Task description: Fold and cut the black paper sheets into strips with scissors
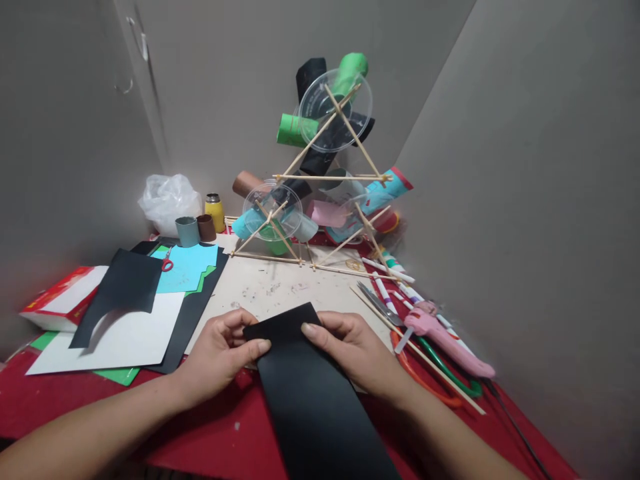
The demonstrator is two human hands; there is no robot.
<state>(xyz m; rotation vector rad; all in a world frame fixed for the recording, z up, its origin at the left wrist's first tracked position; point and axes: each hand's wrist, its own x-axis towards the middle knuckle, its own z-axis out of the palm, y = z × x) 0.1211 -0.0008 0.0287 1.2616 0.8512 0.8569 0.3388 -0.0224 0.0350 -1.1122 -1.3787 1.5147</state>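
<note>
A long strip of black paper (310, 393) lies in front of me and runs toward the bottom edge of the view. My left hand (220, 350) pinches its far left corner, thumb on top and fingers curled under. My right hand (350, 347) grips the far right corner the same way. Both hands are closed on the strip, over a pale board (280, 287) on the red table (40, 400).
A stick-and-cup model (320, 173) with paper tubes stands behind the board. Stacked black, white, blue and green paper sheets (140, 313) with small red scissors (167, 262) lie left. A pink glue gun (445, 340), scissors and pens lie right. Walls close in on three sides.
</note>
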